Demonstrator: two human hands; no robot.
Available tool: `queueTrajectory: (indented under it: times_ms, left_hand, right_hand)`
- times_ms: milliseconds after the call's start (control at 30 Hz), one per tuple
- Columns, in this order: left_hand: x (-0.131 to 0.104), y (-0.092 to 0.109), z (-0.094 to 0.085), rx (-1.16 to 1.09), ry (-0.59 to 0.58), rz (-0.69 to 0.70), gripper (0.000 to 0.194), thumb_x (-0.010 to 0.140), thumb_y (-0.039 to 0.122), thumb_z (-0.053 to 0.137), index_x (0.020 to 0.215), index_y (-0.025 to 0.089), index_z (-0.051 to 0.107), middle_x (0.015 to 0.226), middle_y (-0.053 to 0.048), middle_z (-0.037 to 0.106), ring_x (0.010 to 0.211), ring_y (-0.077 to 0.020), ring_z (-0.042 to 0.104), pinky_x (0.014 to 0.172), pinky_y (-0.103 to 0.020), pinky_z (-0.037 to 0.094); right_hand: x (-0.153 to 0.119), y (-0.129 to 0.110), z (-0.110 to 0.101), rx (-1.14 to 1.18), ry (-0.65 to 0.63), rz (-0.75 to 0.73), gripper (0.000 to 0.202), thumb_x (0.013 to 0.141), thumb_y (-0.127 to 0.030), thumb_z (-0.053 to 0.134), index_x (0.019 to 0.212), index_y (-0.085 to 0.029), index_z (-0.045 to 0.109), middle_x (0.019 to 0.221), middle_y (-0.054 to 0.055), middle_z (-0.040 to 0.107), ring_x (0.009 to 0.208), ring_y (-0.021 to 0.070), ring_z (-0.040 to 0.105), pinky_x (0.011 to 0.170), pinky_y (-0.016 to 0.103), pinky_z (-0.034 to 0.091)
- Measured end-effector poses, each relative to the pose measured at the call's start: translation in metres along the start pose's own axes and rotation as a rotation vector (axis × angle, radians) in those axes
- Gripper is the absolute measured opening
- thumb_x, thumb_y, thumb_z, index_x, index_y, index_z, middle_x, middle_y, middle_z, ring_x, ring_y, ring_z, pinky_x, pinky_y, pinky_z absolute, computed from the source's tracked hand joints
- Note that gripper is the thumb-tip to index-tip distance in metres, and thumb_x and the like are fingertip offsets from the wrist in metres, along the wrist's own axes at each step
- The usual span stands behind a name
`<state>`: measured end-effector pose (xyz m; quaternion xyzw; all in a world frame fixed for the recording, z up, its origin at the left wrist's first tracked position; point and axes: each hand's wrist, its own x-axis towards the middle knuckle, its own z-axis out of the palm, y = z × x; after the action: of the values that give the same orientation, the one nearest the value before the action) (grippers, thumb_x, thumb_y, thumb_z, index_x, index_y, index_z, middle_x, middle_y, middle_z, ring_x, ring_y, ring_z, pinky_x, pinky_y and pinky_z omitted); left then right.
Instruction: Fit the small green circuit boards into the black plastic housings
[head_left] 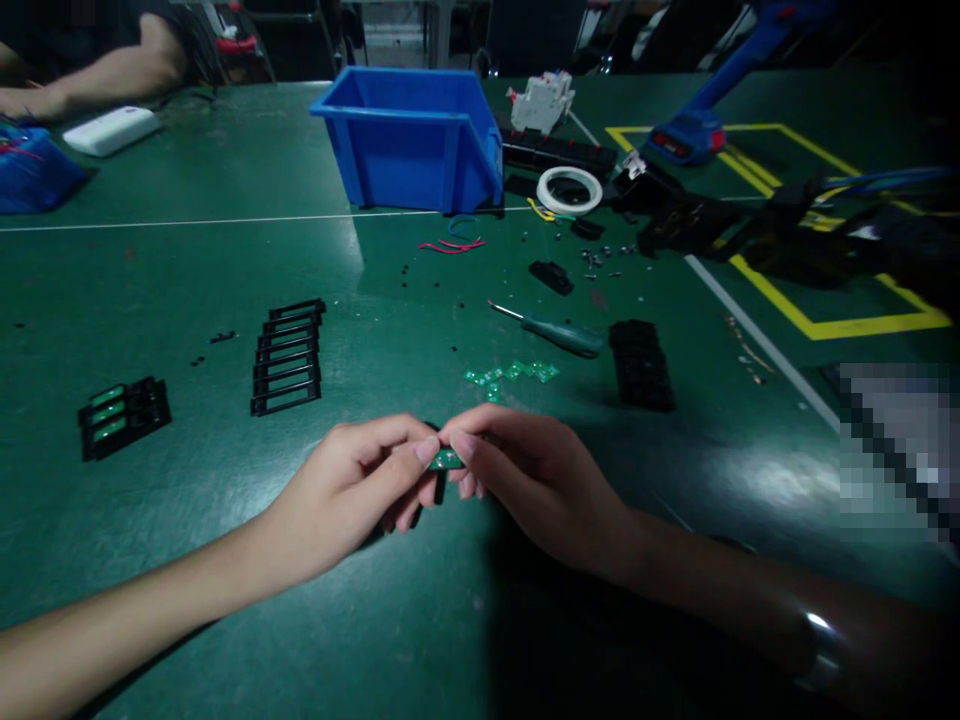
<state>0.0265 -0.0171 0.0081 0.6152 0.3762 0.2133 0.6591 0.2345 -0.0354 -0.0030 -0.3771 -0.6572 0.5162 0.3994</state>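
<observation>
Between both hands, near the middle of the view, is a small green circuit board. My left hand pinches its left end between thumb and fingers. The right end is pinched by my right hand, and the fingertips of the two hands nearly meet. Just beyond the hands lie several small green boards on the green table. A black frame holding green boards is at the far left, and a ladder-like black frame lies nearer the middle. A stack of black parts sits to the right.
A green screwdriver lies beyond the small boards. Farther back stand a blue bin, a white ring and a blue power tool. Screws and wire pieces are scattered about. Another person's arm rests at the back left.
</observation>
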Motion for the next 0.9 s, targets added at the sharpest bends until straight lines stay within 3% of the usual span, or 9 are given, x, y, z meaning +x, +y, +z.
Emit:
queueTrajectory:
  times_ms: [900]
  left_hand:
    - [-0.0004,-0.0018,0.0007,0.013,0.033,-0.022,0.032,0.105,0.043,0.049,0.095,0.019,0.067,0.072,0.003,0.062,0.055,-0.0064,0.053,0.052,-0.017,0.042]
  right_hand:
    - [-0.0007,0.0003,-0.0006,-0.024,-0.007,0.007,0.022,0.105,-0.028,0.053,0.093,-0.016,0.066,0.072,-0.002,0.064,0.064,0.0088,0.057,0.059,0.021,0.044]
